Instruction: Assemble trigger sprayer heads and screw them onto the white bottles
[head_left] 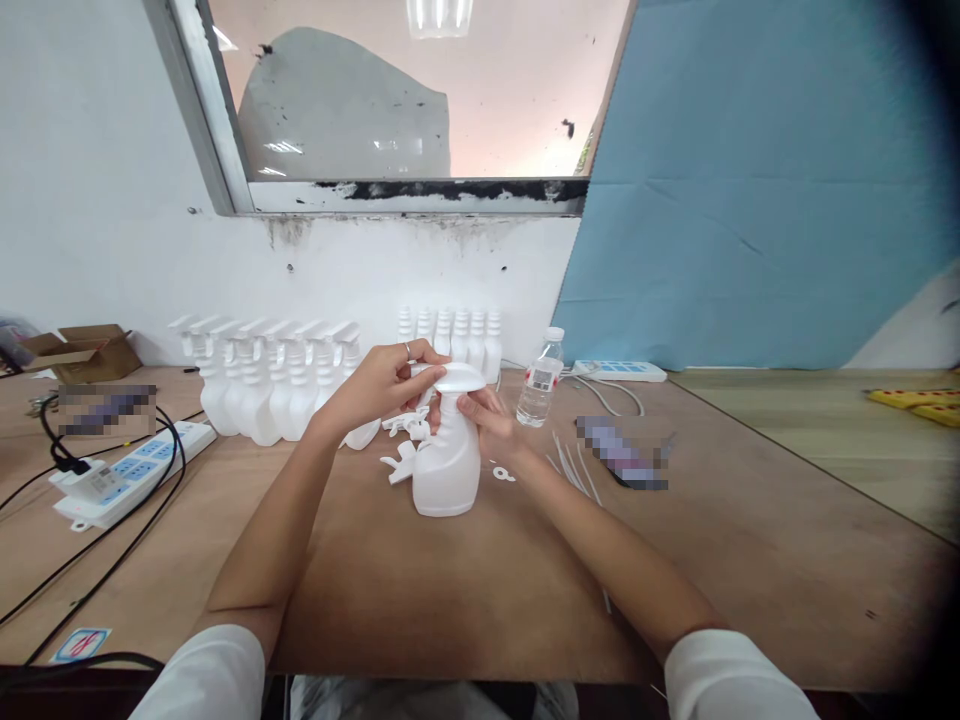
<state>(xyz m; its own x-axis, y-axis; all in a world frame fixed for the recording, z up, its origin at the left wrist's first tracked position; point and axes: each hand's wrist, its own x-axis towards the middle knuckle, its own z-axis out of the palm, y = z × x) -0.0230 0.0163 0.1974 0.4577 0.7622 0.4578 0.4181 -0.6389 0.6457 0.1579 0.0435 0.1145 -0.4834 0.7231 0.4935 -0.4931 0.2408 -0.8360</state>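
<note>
A white spray bottle (446, 480) stands upright on the table in front of me. My left hand (397, 378) is closed around the white spray head (461, 378) on its top, thumb and fingers at the nozzle side. My right hand (487, 418) grips the bottle at its neck from the right, some fingers hidden behind it. Just left of the bottle lie loose white trigger parts (403, 462). A small white ring-shaped piece (502, 474) is on the table to the right, near several thin white tubes (581, 468).
Several white bottles with spray heads (259, 390) stand at the back left, and several headless ones (476, 340) by the wall. A water bottle (538, 385), power strips (142, 465), black cables, a cardboard box (94, 355) and a blurred dark object (622, 455) are also on the table.
</note>
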